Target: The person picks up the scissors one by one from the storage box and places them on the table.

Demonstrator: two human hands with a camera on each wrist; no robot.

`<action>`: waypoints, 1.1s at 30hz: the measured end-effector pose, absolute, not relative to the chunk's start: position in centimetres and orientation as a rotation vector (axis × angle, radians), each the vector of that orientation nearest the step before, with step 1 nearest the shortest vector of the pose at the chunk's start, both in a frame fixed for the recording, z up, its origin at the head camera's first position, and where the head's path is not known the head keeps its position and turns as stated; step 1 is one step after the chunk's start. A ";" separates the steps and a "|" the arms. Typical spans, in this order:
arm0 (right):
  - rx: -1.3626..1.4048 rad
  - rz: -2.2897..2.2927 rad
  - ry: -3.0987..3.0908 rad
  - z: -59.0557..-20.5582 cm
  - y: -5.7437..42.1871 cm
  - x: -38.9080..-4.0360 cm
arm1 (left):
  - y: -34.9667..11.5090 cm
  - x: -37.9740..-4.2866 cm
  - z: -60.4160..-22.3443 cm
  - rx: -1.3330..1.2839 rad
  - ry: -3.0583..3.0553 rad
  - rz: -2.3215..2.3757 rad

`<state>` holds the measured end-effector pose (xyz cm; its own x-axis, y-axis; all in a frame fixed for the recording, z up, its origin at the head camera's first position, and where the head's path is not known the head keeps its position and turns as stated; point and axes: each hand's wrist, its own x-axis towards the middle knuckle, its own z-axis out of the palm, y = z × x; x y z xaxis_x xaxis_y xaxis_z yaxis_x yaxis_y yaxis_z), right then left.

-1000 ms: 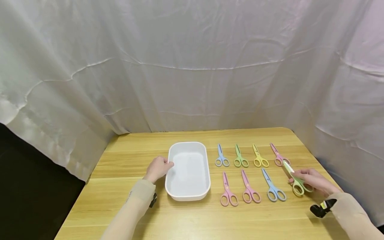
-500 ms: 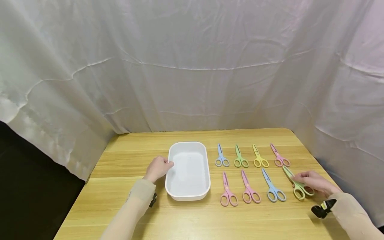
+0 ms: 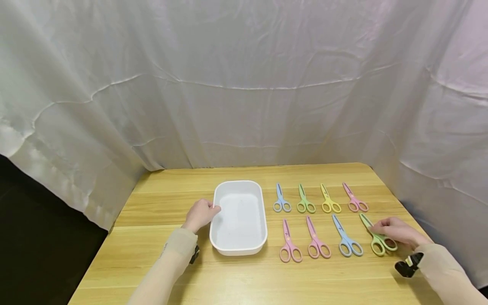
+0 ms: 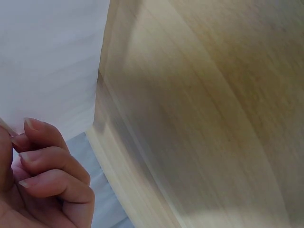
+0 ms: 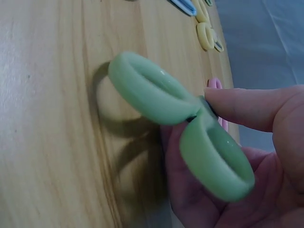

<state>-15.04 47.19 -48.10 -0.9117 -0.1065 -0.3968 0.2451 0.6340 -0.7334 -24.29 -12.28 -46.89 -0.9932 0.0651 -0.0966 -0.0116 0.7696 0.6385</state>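
Observation:
My left hand [image 3: 201,214] pinches the left rim of a white rectangular tray [image 3: 239,250], thumb over the edge. In the left wrist view its fingers [image 4: 54,166] curl beside the tray's outer wall [image 4: 52,61]. At the right end of the front row, my right hand [image 3: 398,231] holds a pair of green scissors [image 3: 377,242] between thumb and fingers near the pivot, blades pointing away. The right wrist view shows the green handle loops [image 5: 147,90] close over the table, casting a shadow. Left of them lie blue scissors [image 3: 346,241].
Two pairs of pink scissors [image 3: 290,250] are also in the front row. Behind lie blue scissors [image 3: 281,202], green scissors [image 3: 303,203], yellow scissors [image 3: 329,203] and pink scissors [image 3: 356,202]. A grey curtain [image 3: 244,106] hangs behind the wooden table [image 3: 244,279].
The green scissors have come down and toward me with my right hand; their tip no longer overlaps the back pink scissors. The left hand and tray have stayed put.

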 end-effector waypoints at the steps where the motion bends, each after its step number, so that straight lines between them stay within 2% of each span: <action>1: 0.112 -1.179 2.456 -48.1 47.1 -15.0 | -12.3 -24.3 -46.9 0.043 2.847 1.030; 14: 0.181 -1.008 2.593 -47.7 46.6 -14.8 | -12.3 -24.2 -46.7 0.040 2.846 1.023; 33: 0.126 -0.786 2.805 -48.1 46.8 -15.0 | -12.3 -24.2 -46.6 0.042 2.854 1.016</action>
